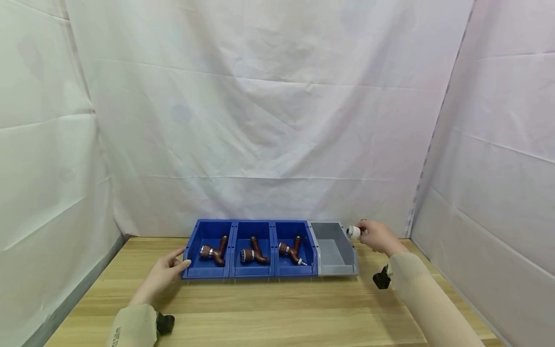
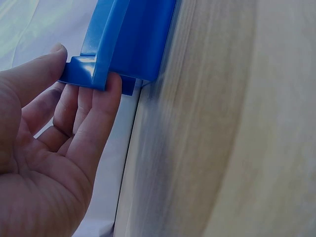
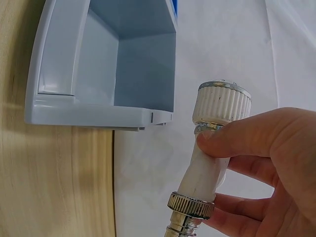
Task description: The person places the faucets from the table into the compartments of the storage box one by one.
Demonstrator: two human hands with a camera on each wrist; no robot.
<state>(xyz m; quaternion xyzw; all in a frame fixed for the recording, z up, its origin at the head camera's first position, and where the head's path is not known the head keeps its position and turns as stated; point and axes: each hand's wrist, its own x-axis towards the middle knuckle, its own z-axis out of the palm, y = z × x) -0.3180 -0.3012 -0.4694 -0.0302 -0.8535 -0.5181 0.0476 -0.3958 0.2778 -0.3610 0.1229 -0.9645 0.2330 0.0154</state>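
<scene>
My right hand (image 1: 376, 236) pinches a white radiator valve (image 3: 202, 170) with a ribbed white knob and chrome fittings. It is held just right of the grey bin (image 1: 337, 270), apart from it. At the left end of the row, my left hand (image 1: 166, 270) grips the edge of a blue bin (image 2: 103, 44) between thumb and fingers. That bin holds a brown radiator valve (image 1: 218, 255). Another brown valve (image 1: 257, 254) lies in the second blue bin (image 1: 251, 273), and a third brown valve (image 1: 292, 249), with a silvery end, in the third blue bin (image 1: 295, 272).
The bins stand side by side on a wooden table (image 1: 269, 313), close to its back edge. White cloth (image 1: 260, 120) hangs behind and along both sides. A dark device sits on each wrist.
</scene>
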